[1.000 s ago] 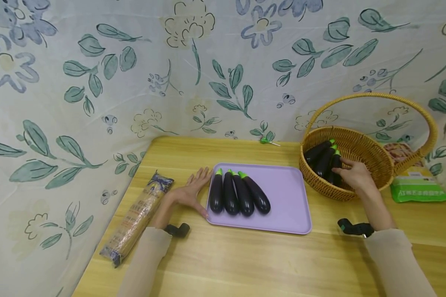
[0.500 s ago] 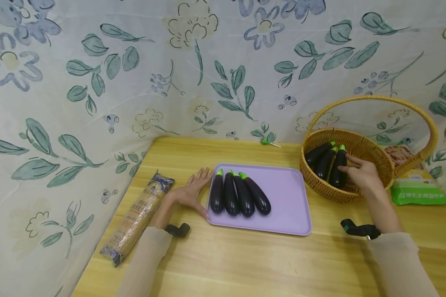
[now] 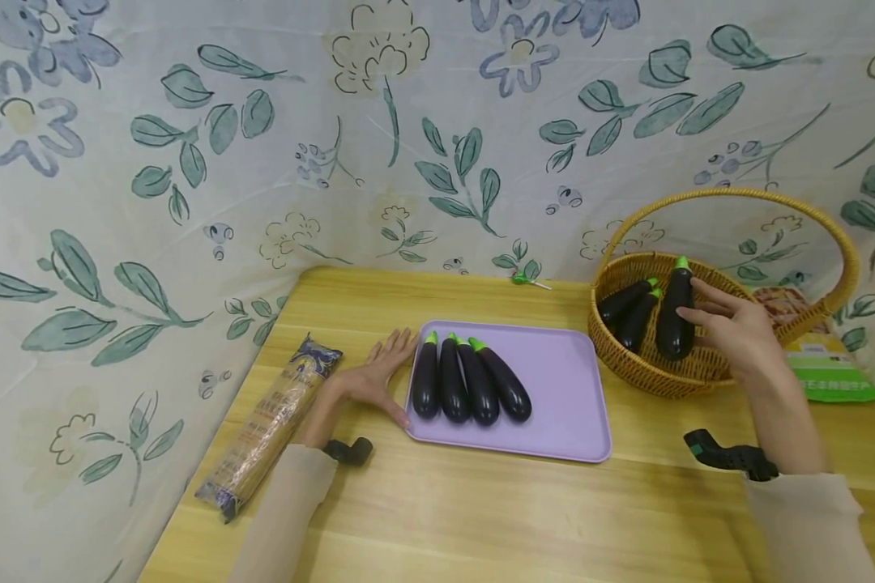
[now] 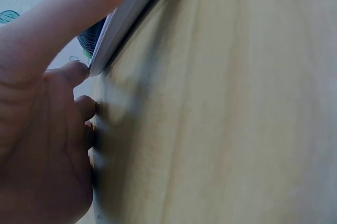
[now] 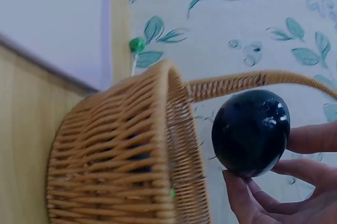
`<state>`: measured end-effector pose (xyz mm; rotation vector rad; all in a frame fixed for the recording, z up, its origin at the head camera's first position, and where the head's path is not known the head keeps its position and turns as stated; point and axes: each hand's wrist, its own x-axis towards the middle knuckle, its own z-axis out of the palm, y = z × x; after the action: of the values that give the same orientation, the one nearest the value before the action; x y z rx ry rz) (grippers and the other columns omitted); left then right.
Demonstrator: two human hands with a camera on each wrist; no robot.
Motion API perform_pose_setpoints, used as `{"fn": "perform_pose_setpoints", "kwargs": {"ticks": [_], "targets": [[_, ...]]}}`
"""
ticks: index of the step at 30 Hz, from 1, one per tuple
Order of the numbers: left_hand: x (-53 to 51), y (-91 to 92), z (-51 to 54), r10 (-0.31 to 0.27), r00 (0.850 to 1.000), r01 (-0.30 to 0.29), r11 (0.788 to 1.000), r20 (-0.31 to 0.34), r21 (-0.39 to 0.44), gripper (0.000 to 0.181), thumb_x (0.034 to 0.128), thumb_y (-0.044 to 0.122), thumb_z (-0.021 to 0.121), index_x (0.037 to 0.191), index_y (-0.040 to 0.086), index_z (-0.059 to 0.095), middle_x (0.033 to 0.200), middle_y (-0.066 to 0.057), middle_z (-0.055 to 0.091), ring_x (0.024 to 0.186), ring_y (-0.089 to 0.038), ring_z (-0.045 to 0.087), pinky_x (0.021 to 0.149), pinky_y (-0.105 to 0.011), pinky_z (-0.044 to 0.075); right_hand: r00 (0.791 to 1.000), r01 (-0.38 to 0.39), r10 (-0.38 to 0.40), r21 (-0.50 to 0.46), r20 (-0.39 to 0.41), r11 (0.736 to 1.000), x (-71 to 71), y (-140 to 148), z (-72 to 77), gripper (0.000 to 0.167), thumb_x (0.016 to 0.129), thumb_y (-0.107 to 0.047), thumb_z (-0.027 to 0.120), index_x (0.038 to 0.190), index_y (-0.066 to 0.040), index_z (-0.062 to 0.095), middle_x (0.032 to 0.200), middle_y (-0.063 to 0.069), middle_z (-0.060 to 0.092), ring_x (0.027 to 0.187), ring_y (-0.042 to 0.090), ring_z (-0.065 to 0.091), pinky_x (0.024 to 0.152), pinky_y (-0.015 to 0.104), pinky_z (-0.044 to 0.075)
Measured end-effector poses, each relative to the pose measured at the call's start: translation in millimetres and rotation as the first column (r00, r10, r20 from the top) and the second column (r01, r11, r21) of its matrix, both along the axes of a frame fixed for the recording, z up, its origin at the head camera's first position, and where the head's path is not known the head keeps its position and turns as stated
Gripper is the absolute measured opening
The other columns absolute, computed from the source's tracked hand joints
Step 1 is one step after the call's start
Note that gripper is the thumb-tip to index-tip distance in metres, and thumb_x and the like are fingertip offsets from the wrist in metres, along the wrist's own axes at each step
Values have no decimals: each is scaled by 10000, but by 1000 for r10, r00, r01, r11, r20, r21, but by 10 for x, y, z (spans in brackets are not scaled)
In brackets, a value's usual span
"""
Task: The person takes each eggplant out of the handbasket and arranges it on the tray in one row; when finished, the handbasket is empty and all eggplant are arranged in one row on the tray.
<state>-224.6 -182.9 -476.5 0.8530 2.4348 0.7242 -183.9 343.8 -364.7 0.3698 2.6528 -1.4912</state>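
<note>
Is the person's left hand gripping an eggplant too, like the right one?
No, the left hand is spread at the left edge of the purple tray, on which four eggplants lie.

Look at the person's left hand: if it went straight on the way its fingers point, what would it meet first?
Most likely the rim of the purple tray, at its far left corner, right beside the left hand. Depth is hard to judge, so it might instead slide just past that corner.
</note>
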Motion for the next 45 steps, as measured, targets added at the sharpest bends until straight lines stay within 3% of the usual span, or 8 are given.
{"fn": "perform_pose_setpoints", "kwargs": {"ticks": [3, 5, 9, 12, 19, 25, 33, 45], "targets": [[4, 3, 0, 2, 1000, -2, 1000, 0, -2, 1519, 626, 445, 985, 1661, 103, -73, 1713, -191, -208, 1581, -401, -237, 1276, -617, -149, 997, -75, 75, -1, -10, 997, 68, -50, 69, 655, 1079, -371, 523, 1648, -256, 220, 1351, -77, 488, 906, -165, 514, 775, 127, 581], [5, 4, -2, 2, 1000, -2, 1000, 0, -5, 1522, 624, 446, 985, 1661, 106, -75, 1712, -192, -209, 1581, -400, -237, 1276, -616, -148, 993, -120, 120, 6, -1, 993, 114, -111, 114, 678, 1067, -418, 538, 1647, -262, 224, 1466, 29, 507, 914, -186, 522, 773, 121, 572], [2, 3, 6, -1, 1000, 1, 1000, -1, -12, 1526, 627, 465, 979, 1659, 113, -87, 1711, -187, -216, 1580, -394, -243, 1275, -613, -151, 976, -215, 215, 34, 22, 976, 204, -271, 190, 708, 1051, -464, 558, 1648, -259, 238, 1696, 265, 222, 941, -197, 530, 796, 139, 563], [2, -2, 23, 1, 1000, -1, 1000, -1, -7, 1527, 629, 473, 975, 1658, 111, -93, 1709, -190, -222, 1580, -394, -243, 1274, -616, -155, 960, -279, 278, 46, 23, 959, 267, -421, 214, 705, 1049, -446, 578, 1646, -245, 262, 1662, 281, 299, 963, -166, 549, 821, 169, 556], [8, -10, 28, 9, 1000, -9, 1000, 11, 6, 1530, 626, 451, 982, 1658, 105, -93, 1702, -200, -240, 1580, -394, -243, 1272, -618, -159, 911, -413, 412, 49, 15, 910, 339, -856, 86, 628, 1056, -300, 604, 1623, -227, 342, 1518, 277, 506, 1266, 300, 595, 830, 230, 548], [8, -9, 6, 6, 1000, -6, 1000, 6, 9, 1531, 631, 464, 976, 1654, 89, -100, 1701, -219, -228, 1580, -417, -230, 1272, -637, -138, 883, -470, 469, 37, 19, 882, 236, -1129, -129, 627, 1020, -214, 652, 1591, -132, 409, 1493, 309, 526, 1259, 399, 618, 842, 297, 567], [34, 13, 63, 3, 1000, -3, 1000, 1, -4, 1518, 630, 437, 982, 1659, 99, -82, 1709, -201, -216, 1581, -401, -236, 1276, -620, -145, 853, -519, 518, 9, 59, 855, 63, -1300, -405, 619, 993, -175, 662, 1572, -129, 448, 1528, 310, 479, 1285, 426, 598, 892, 338, 559], [0, -3, -4, -4, 1000, 4, 1000, 0, -20, 1548, 624, 512, 967, 1655, 131, -123, 1700, -178, -258, 1574, -379, -268, 1275, -613, -158, 839, -543, 537, 68, 88, 837, -99, -1407, -586, 600, 964, -150, 673, 1538, -138, 500, 1453, 303, 574, 1260, 425, 628, 1028, 516, 550]]}}
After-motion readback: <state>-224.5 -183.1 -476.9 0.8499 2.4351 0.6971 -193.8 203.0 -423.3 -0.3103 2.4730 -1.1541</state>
